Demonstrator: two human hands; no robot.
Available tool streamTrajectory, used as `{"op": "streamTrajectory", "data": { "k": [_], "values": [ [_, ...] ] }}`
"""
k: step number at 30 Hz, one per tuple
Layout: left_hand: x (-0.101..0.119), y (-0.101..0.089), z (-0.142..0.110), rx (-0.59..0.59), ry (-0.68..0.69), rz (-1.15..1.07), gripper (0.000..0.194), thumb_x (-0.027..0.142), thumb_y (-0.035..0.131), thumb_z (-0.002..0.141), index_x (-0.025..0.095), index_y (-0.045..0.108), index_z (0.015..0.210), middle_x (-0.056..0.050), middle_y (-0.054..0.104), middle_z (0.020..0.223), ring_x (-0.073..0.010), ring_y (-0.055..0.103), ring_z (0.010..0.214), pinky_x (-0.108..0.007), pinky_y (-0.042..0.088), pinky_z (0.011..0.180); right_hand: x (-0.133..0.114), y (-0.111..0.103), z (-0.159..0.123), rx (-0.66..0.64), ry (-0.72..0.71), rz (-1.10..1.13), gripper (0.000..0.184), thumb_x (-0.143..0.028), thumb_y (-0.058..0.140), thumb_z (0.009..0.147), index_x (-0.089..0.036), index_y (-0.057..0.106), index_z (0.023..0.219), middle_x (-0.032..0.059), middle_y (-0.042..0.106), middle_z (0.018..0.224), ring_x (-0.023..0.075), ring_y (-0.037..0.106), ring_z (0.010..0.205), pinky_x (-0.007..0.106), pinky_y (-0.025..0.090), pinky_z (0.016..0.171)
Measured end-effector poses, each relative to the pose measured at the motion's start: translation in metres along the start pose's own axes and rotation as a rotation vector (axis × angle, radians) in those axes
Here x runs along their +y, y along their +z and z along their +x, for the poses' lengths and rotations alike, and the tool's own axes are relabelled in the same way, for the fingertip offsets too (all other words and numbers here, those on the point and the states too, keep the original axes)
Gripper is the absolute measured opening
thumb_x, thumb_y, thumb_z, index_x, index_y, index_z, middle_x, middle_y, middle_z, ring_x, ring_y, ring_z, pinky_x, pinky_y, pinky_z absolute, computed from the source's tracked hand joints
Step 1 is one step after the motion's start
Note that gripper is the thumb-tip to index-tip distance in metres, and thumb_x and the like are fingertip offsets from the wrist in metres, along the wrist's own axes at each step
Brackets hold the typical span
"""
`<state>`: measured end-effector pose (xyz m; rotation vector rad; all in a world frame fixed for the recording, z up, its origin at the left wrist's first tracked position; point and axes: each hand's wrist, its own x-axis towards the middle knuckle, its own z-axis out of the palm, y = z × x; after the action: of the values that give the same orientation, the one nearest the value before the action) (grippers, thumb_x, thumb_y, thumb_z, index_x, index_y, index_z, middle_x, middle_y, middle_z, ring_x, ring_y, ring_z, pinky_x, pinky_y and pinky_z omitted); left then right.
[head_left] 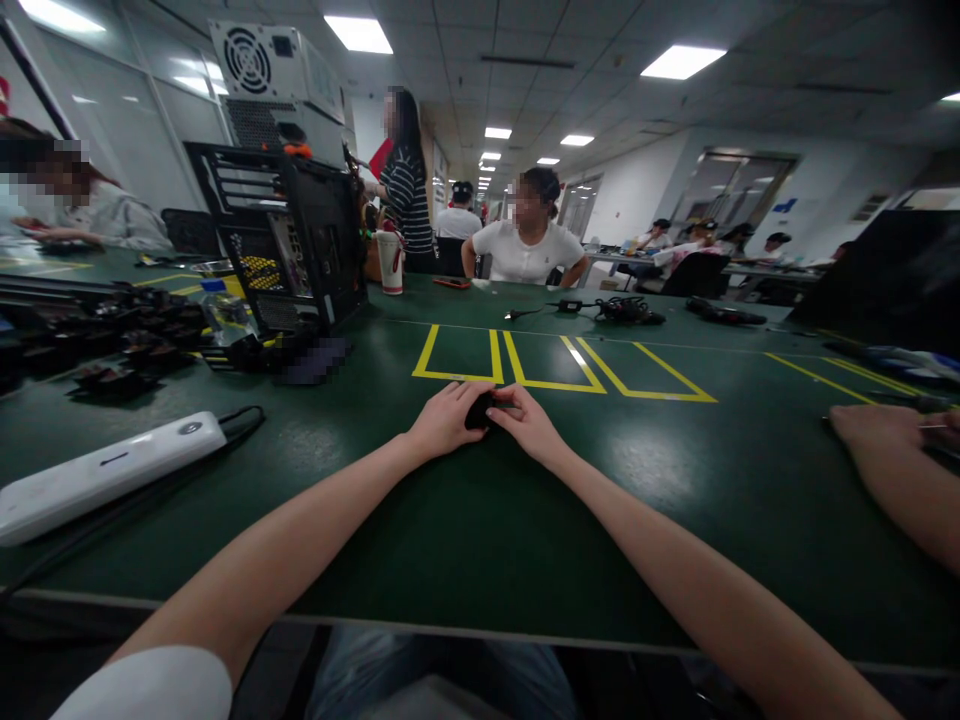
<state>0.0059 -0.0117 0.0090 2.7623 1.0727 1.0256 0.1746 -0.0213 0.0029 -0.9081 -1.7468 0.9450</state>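
Note:
Both of my hands meet over the green table (450,520), just in front of the yellow tape outlines (457,376). A small dark object (480,408) sits between them; its kind is hard to make out. My left hand (448,415) curls around its left side, thumb below and fingers above. From the right, my right hand (523,418) pinches at the same object with thumb and fingertips. The palms hide part of it.
At left lie a white power strip (112,470) with a cable and a heap of black parts (150,330). Behind stand an open computer case (300,240), a power supply (274,65) and a paper cup (390,262). Black cables (626,310) lie farther back; a co-worker's arm (892,460) rests at right.

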Motion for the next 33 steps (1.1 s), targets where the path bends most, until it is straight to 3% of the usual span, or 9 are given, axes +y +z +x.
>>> {"op": "streamTrajectory", "data": {
  "k": [4,9,15,22,27,33],
  "values": [
    [0.0003,-0.0005,-0.0001,0.004,0.0,0.0,0.059,0.024,0.06,0.065,0.023,0.033,0.117,-0.006,0.047,0.113,-0.0221,0.045,0.103,-0.039,0.04,0.084,0.0007,-0.0007,-0.0007,-0.005,0.03,-0.047,0.031,-0.027,0.053,0.072,-0.022,0.048,0.102,0.0037,0.052,0.102,0.0164,0.052,0.095,0.036,0.043,0.085],
    [0.0001,0.0003,-0.0002,0.005,-0.003,-0.009,0.059,0.023,0.061,0.064,0.024,0.034,0.116,-0.005,0.049,0.111,-0.0221,0.046,0.102,-0.039,0.04,0.083,0.006,-0.0012,0.0012,-0.053,0.025,0.075,0.028,-0.025,0.058,0.068,-0.021,0.048,0.094,0.0018,0.053,0.098,0.0153,0.054,0.093,0.033,0.045,0.083],
    [-0.0004,0.0003,-0.0003,0.003,0.004,-0.01,0.059,0.023,0.06,0.064,0.024,0.033,0.117,-0.005,0.048,0.113,-0.0222,0.045,0.102,-0.039,0.039,0.084,0.0059,0.0004,0.0022,0.018,0.0,-0.016,0.022,-0.03,0.056,0.069,-0.02,0.05,0.088,0.0012,0.054,0.093,0.0146,0.054,0.09,0.032,0.045,0.081],
    [-0.0006,0.0009,0.0,0.005,0.009,-0.012,0.059,0.024,0.06,0.065,0.023,0.033,0.117,-0.005,0.047,0.113,-0.0218,0.045,0.103,-0.039,0.039,0.085,0.005,0.0022,0.0011,0.037,0.029,-0.019,0.033,-0.022,0.058,0.067,-0.02,0.047,0.099,0.0039,0.05,0.104,0.0163,0.052,0.095,0.034,0.044,0.084],
    [-0.0015,0.0016,-0.0004,0.0,-0.004,-0.008,0.058,0.024,0.06,0.065,0.024,0.034,0.117,-0.005,0.048,0.112,-0.0218,0.046,0.101,-0.039,0.04,0.082,0.0044,0.001,0.0,-0.034,0.032,0.041,0.03,-0.021,0.059,0.066,-0.021,0.046,0.094,0.0017,0.051,0.1,0.0155,0.053,0.095,0.033,0.045,0.084],
    [-0.0007,0.0015,0.0,0.009,-0.005,-0.002,0.058,0.024,0.06,0.064,0.023,0.034,0.116,-0.005,0.048,0.112,-0.0216,0.046,0.102,-0.039,0.04,0.083,0.005,0.0026,0.0011,0.004,0.02,0.061,0.023,-0.028,0.056,0.068,-0.021,0.047,0.089,0.0005,0.053,0.095,0.0142,0.055,0.088,0.033,0.046,0.081]
  ]
}}
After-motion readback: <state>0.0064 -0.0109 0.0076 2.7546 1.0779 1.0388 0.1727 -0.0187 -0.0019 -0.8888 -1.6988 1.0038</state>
